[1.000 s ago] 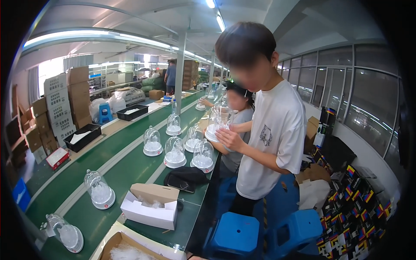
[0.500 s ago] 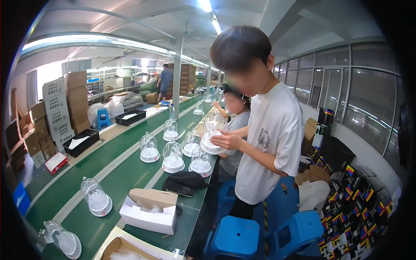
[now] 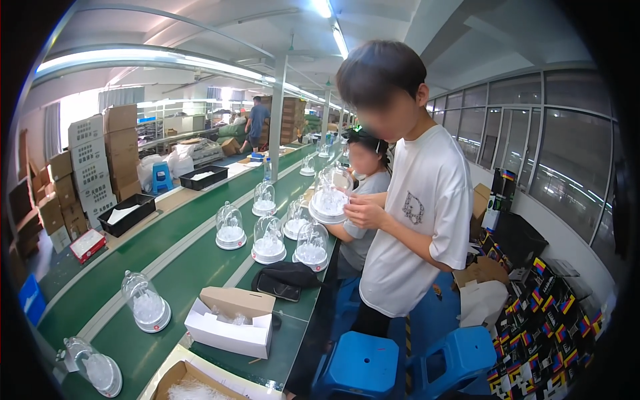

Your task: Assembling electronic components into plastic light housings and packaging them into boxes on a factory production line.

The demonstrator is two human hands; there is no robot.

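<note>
Neither of my hands shows in the head view. Nearest to me on the green belt, a clear dome with a white base [image 3: 101, 375] leans at the lower left, its tilt perhaps from the lens. Another clear dome [image 3: 145, 303] stands just beyond it. An open white carton [image 3: 228, 331] with clear pieces inside sits at the near middle. Below it, a brown box [image 3: 200, 383] of thin clear strands is cut by the lower edge. A co-worker in a white T-shirt [image 3: 417, 220] holds up a clear dome [image 3: 329, 197] with both hands.
Several more domes, one of them here [image 3: 231, 227], stand along the green belt [image 3: 193, 267]. A black pouch [image 3: 287, 277] lies by the table edge. Blue stools [image 3: 365, 363] stand at the right, with stacked black boxes [image 3: 547, 333] beyond. A second co-worker [image 3: 367, 180] sits farther back.
The co-worker's hands have shifted on the held dome, which now sits slightly farther right in the picture. The two nearest domes appear slightly farther left. My view has turned a little.
</note>
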